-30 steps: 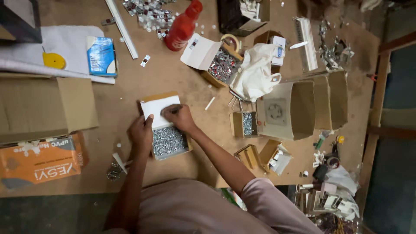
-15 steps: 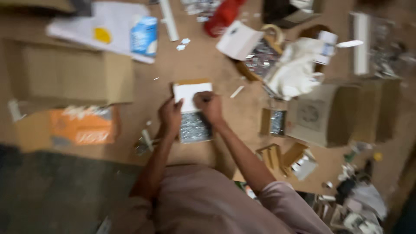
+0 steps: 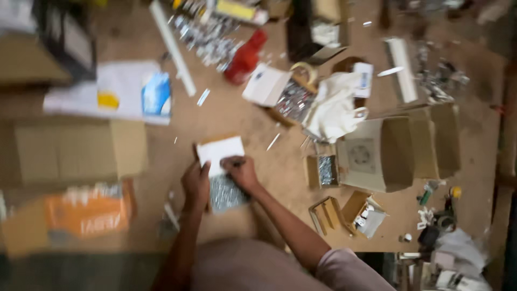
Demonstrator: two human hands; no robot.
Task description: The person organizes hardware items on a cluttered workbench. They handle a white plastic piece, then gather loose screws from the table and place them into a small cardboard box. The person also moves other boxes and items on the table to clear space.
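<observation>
Small cardboard box of silvery metal pieces [image 3: 225,186], white flap raised, sits between both hands: left hand [image 3: 196,185] fingers grip its edge, right hand [image 3: 242,171] presses the top. Box open; contents unremoved. Beside it, brown table [image 3: 231,116].

Your whole view is motion-blurred. Your left hand [image 3: 195,186] and right hand [image 3: 241,171] cover part of the small box [image 3: 225,172]; its grey contents are too smeared to identify. The orange carton [image 3: 86,211] print is unreadable.
</observation>
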